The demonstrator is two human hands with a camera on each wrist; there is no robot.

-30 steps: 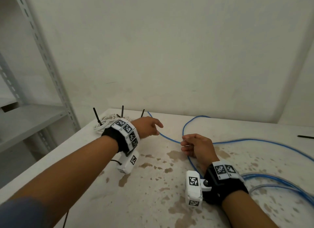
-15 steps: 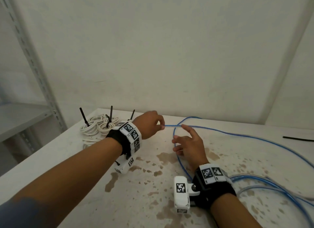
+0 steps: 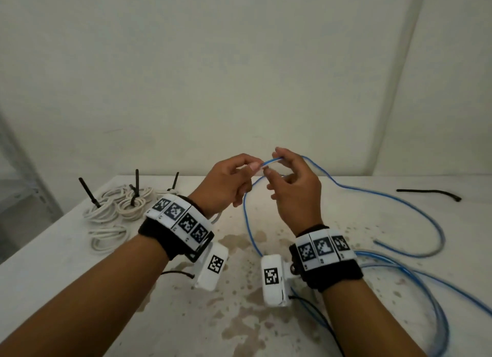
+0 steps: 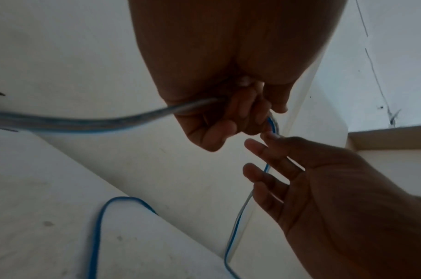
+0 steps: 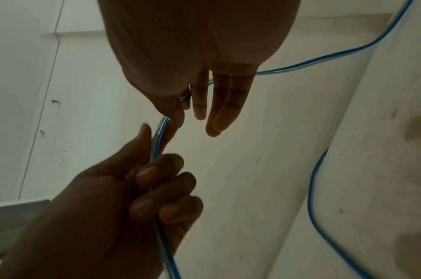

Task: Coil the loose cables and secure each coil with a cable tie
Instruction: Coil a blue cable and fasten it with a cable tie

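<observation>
A long blue cable lies in loose loops over the stained white table and rises to both hands above the table's middle. My left hand grips it with curled fingers near its end. A few centimetres to the right, my right hand pinches the same cable between thumb and forefinger, the other fingers straight. In the left wrist view the cable runs out of the left hand. The right wrist view shows the right hand pinching the cable.
Several white cable coils bound with upright black cable ties lie at the table's back left. A loose black cable tie lies at the back right. More blue loops crowd the right side. A grey metal shelf stands left.
Both hands have risen off the table. The left hand picked up the blue cable and lifted it; the right hand came up and pinched the cable beside it.
</observation>
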